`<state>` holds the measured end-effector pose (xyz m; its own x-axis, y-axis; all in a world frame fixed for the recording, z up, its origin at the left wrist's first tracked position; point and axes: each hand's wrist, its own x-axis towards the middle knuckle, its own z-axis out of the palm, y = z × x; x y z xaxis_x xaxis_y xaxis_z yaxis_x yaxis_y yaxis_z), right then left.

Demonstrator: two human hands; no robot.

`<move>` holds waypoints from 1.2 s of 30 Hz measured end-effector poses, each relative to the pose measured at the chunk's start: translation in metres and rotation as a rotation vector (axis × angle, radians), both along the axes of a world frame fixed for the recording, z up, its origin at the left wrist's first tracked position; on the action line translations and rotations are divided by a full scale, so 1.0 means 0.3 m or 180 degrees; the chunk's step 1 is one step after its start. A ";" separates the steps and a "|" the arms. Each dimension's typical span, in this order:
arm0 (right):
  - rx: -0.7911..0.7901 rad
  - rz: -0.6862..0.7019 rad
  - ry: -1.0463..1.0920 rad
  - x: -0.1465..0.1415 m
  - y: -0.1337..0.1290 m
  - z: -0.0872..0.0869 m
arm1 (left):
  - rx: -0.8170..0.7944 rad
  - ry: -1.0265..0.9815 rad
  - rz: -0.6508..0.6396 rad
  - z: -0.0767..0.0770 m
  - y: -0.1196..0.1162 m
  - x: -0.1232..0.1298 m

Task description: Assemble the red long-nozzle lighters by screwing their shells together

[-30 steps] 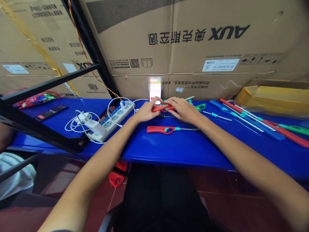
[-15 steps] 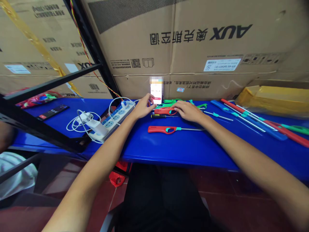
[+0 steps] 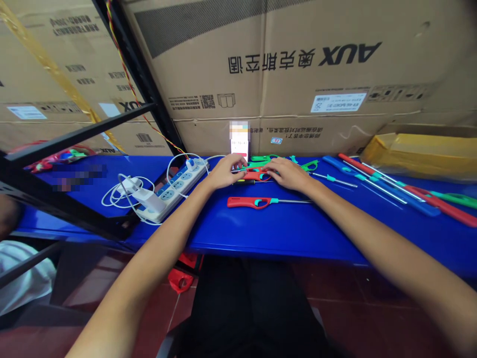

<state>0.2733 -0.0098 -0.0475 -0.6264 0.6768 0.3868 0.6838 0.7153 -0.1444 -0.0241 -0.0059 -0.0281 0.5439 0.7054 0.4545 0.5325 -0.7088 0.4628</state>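
A red lighter body (image 3: 254, 174) with a teal trigger lies across the blue table between my two hands. My left hand (image 3: 226, 171) is closed at its left end, thumb toward me and fingers over the far side. At the trigger end, my right hand (image 3: 288, 173) has its fingers curled on the lighter. A screwdriver (image 3: 246, 182) with a black and yellow handle is just below, partly covered by my left hand. Nearer me rests another long-nosed red lighter (image 3: 244, 202), its metal rod pointing right. Green lighter parts (image 3: 261, 161) are behind my hands.
A lit phone (image 3: 239, 144) leans upright against the cardboard box (image 3: 201, 134). Left are a white power strip (image 3: 179, 186) with cables and a black shelf post (image 3: 149, 74). Several lighters and blue parts (image 3: 391, 186) lie right, before a yellow-taped box (image 3: 428, 151).
My left hand has moved slightly right and nearer, from in front of the phone onto the red lighter's left end. My right hand stays by the trigger, its fingers more curled.
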 end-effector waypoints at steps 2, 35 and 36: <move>-0.0005 0.0015 0.0017 -0.004 -0.005 0.005 | -0.0016 0.0082 -0.0091 0.002 -0.004 0.005; -0.0527 -0.0303 -0.0368 0.009 -0.086 0.171 | -0.0268 0.0072 -0.0102 -0.010 0.021 -0.013; -0.0739 -0.0161 -0.0465 0.007 -0.085 0.170 | -0.0266 0.0076 -0.0085 -0.011 0.021 -0.012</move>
<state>0.2753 -0.0351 0.0036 -0.6273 0.7686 0.1257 0.7434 0.6390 -0.1976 -0.0277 0.0004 -0.0312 0.5731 0.7254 0.3813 0.5255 -0.6823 0.5082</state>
